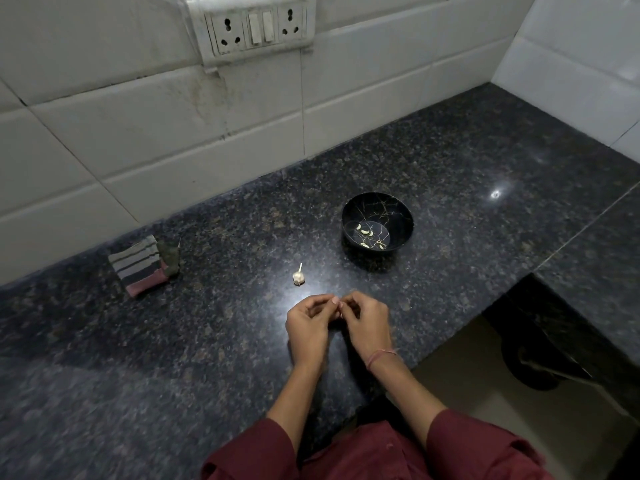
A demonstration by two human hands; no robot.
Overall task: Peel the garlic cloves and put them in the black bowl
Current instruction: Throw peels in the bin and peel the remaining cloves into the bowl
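a small pale garlic clove (341, 314) is pinched from both sides
left hand (308, 323) and right hand (367, 323) curl round it over speckled granite (173, 341); smooth peeled cloves (365, 232) lie in the glossy round black bowl (367, 205).

The counter (450, 188) is polished speckled stone, glossy, mirroring a lamp. The bowl (367, 206) is black, smooth and high-gloss, with fine gold veining. The tiles (138, 133) are white glazed, low sheen, stained near the plastic socket plate (256, 29). The cloth (138, 268) is striped woven fabric, matt. The bulb (298, 277) has dry, papery skin. My sleeves (467, 441) are maroon cloth, matt. The clove (341, 315) I pinch is too small to grade.
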